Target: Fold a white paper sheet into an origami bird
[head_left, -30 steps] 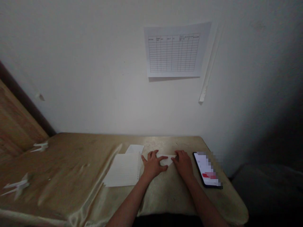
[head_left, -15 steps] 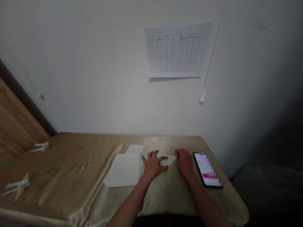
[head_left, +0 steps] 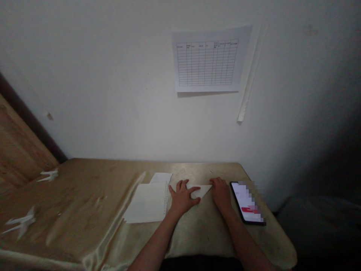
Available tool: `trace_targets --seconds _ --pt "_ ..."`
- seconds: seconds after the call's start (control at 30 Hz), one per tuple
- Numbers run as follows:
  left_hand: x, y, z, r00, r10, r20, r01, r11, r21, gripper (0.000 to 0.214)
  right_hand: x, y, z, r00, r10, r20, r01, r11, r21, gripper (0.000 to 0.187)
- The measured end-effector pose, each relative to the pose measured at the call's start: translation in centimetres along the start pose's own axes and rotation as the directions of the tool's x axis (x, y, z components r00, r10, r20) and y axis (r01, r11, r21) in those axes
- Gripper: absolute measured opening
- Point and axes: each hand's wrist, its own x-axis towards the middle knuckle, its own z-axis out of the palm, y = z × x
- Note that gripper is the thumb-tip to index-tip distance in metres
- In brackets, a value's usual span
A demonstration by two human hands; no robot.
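Note:
A small folded white paper (head_left: 202,190), triangular in outline, lies on the tan table (head_left: 197,233) between my two hands. My left hand (head_left: 182,197) lies flat with fingers spread, pressing the paper's left part. My right hand (head_left: 221,193) rests palm down at the paper's right tip, fingertips curled onto its edge. A white spiral notebook (head_left: 148,202) lies just left of my left hand, with a loose white sheet (head_left: 161,177) behind it. A phone (head_left: 247,207) with a lit screen lies just right of my right hand.
Two folded white paper figures (head_left: 48,175) (head_left: 20,223) sit on the plastic-covered left part of the table. A printed grid sheet (head_left: 208,62) hangs on the white wall behind. A wooden panel (head_left: 19,146) stands at the far left. Dark space lies beyond the table's right edge.
My right hand has slid a little to the right along the paper, uncovering its pointed right end. My left hand has stayed in place.

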Motion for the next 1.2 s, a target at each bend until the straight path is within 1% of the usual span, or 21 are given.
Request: trace_targets --seconds 0.17,0.37,0.47,0.67,0.93,1.2 --pt "-0.2 0.0 0.1 0.999 0.034 -0.028 -0.034 0.999 -0.001 0.05 -0.4 0.2 0.2 1.0 -0.031 -0.003 0.031 0.999 0.038 0.032" --pt "-0.2 0.0 0.2 0.999 0.023 -0.032 -0.023 1.0 0.0 0.05 -0.5 0.1 0.0 0.998 -0.059 0.001 0.059 0.998 0.035 0.022" --pt "-0.2 -0.1 0.2 0.999 0.02 -0.034 -0.02 1.0 -0.013 0.05 -0.6 0.1 -0.2 0.998 -0.06 0.0 0.059 0.996 0.065 0.021" --pt "-0.2 -0.2 0.1 1.0 0.015 -0.011 -0.015 1.0 -0.022 0.049 -1.0 0.0 -0.6 0.998 -0.063 0.017 0.06 0.989 0.133 0.024" --pt "-0.2 -0.5 -0.2 0.999 0.025 0.038 -0.025 1.0 0.007 0.047 -1.5 -0.7 -1.1 0.995 -0.086 0.047 0.076 0.982 0.174 0.031" --pt "-0.1 -0.8 0.2 0.999 0.035 0.033 -0.036 0.999 0.014 0.047 -1.7 -0.8 -0.9 0.988 -0.13 0.085 0.114 0.978 0.172 0.044"
